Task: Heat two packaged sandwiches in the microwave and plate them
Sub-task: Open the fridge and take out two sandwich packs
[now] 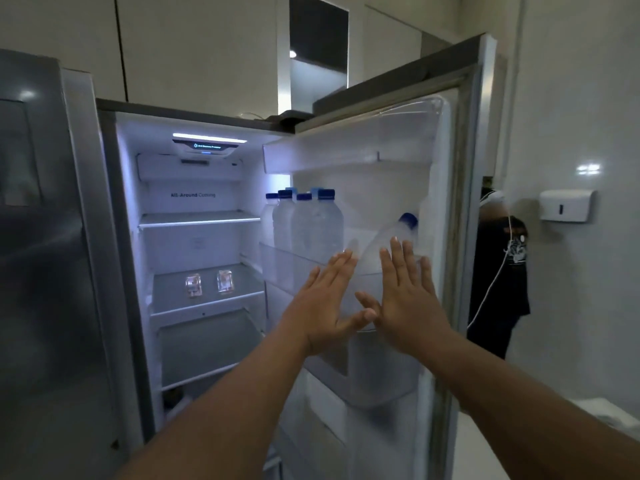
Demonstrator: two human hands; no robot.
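This is a kitchen, perhaps in a home or a shared pantry. A tall steel fridge (52,237) stands with its right door (398,168) open and the inside lit. In the door rack stand water bottles (304,223) with blue caps. Above the fridge are plain pale cabinets (201,46). To the right of the fridge is a tiled wall (571,116) with a white paper dispenser (566,205) on it.
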